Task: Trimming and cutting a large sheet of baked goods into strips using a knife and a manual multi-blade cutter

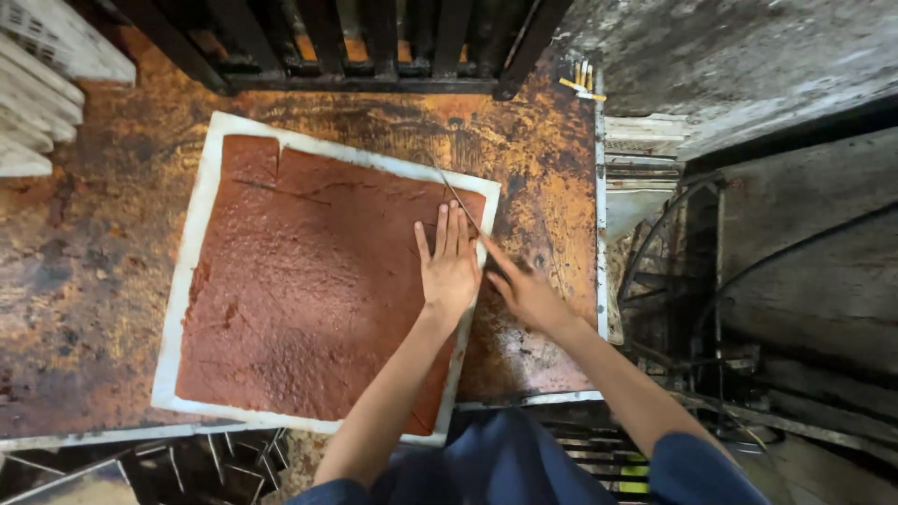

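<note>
- Left hand (449, 266) flat, fingers (453, 229) spread open and pressed on the right part of the reddish-brown sheet (309, 281), near its right edge.
- Right hand (526, 292) closed around a thin blade or stick (456, 198), tip reaching far along the sheet's right margin, just beside the left fingertips.
- Sheet lying on a white backing (192, 271), near the middle of the scene, filling most of it.
- Cut lines visible at the far left corner and across the far part; near and middle areas apparently uncut, so likely early in the cutting, most of it left, judging by the surface.
- Underneath, a rusty, stained orange-brown table (84, 271) with a pale metal rim on the right.
- Far side: dark bars (374, 37); far left: stacked white slats (42, 84).
- Right: grey concrete wall (748, 56), dark wires (786, 252) and metal framework below.
- Small yellowish sticks (582, 82) at the far right table corner.
</note>
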